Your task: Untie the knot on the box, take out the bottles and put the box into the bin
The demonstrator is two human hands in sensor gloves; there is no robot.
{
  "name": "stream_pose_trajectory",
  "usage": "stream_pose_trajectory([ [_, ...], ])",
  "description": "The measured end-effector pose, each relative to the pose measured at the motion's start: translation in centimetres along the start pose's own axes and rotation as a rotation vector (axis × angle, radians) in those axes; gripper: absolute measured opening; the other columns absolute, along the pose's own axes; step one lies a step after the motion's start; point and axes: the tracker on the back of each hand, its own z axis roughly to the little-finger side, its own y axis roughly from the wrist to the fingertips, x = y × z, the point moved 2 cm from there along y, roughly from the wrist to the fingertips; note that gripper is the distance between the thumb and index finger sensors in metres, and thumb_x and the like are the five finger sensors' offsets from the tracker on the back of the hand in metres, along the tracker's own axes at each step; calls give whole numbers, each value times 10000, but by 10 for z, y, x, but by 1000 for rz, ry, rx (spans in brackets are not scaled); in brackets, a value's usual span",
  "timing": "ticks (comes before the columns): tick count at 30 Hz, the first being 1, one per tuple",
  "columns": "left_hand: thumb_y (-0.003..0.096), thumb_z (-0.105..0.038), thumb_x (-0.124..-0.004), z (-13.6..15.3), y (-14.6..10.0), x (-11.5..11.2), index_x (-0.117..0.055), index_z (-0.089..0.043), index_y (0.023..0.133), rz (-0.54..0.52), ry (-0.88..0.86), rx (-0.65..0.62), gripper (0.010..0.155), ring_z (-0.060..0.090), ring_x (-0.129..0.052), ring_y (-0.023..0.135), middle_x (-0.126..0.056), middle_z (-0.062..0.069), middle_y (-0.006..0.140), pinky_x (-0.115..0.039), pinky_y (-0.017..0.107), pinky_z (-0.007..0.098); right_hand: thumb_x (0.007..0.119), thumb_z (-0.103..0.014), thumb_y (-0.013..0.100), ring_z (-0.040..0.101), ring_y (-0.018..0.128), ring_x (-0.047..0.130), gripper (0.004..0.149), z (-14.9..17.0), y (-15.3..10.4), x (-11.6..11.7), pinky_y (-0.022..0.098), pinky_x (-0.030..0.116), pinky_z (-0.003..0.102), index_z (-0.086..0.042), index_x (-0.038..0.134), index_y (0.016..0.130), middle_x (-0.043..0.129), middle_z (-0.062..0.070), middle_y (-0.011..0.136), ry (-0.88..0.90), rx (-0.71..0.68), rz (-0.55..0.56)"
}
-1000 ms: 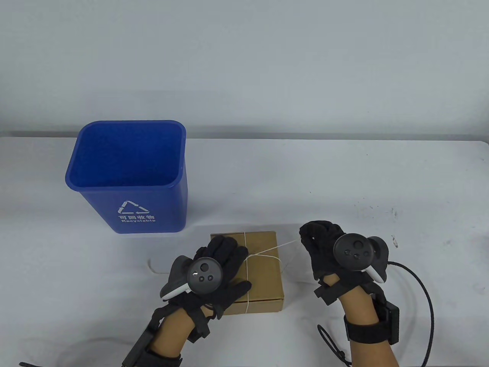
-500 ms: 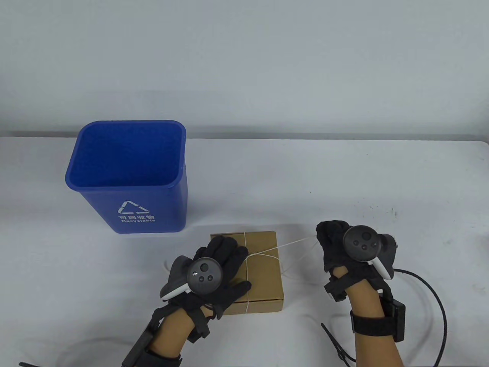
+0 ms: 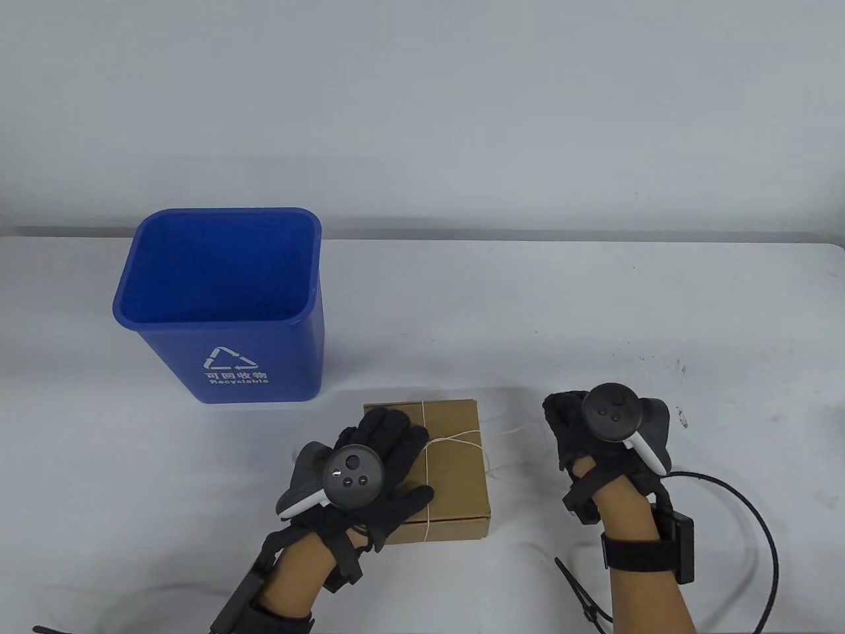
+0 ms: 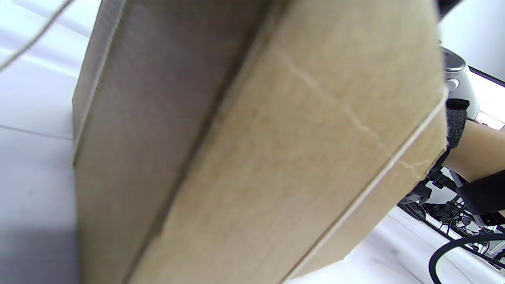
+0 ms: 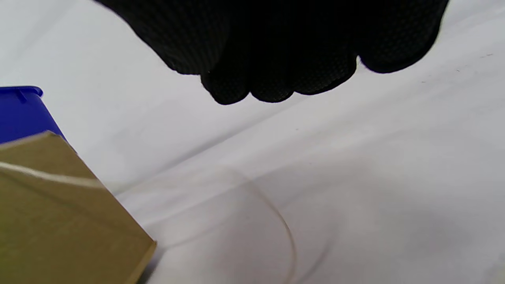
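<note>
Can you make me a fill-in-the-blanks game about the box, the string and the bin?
1. The bin is the colour ____.
2. The left hand rests on top of the ____.
3. White ____ is tied around the cardboard box.
4. The bin stands on the table with ____ inside it.

Missing words: blue; box; string; nothing

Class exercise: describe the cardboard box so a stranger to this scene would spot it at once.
Find the blue recycling bin at the table's left. In front of it, to its right, lies the flat brown cardboard box, under the left hand. Unlike anything nearby, white string crosses it.
</note>
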Motion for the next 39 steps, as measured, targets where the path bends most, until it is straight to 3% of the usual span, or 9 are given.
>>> stream_pose_trajectory([
  [8,519,-647,-624,0,0,0,-288,-249,1184,1,-1,0,844,449,-66,1121,-138,88,1207,-219,733,766,743,-316,499,484,888,641,519,-49,-9,12,600,574,655,-67,710,953,628,179,1011,28,-201,-55],
  [13,520,-646,-625,0,0,0,-286,-247,1184,3,-5,-2,845,446,-65,1121,-133,88,1207,-219,732,766,799,-295,481,511,945,527,557,-71,-10,37,632,495,690,-60,677,972,539,183,1052,-120,-221,-146],
  [17,519,-645,-624,0,0,-1,-287,-248,1183,5,-8,-2,845,448,-62,1120,-132,89,1207,-218,733,766,808,-280,476,534,962,463,559,-74,-7,53,636,447,713,-46,679,968,500,193,1065,-116,-231,-191],
  [25,520,-643,-625,1,1,-1,-283,-246,1183,7,-21,-4,845,452,-54,1115,-126,94,1204,-222,733,768,820,-266,469,493,917,628,426,-79,-10,39,618,546,683,-63,831,844,693,142,981,-46,-277,-28],
  [35,521,-643,-626,1,1,-1,-283,-246,1183,5,-20,-6,845,447,-54,1117,-127,91,1205,-224,733,769,785,-296,485,477,905,651,371,-71,-7,39,617,556,678,-86,830,787,731,114,931,53,-319,-61],
  [39,520,-643,-627,1,1,-1,-285,-248,1183,5,-16,-7,844,444,-56,1118,-127,86,1205,-226,732,769,756,-311,489,477,905,640,370,-70,-8,29,616,546,680,-93,803,784,713,113,928,63,-320,-12],
])
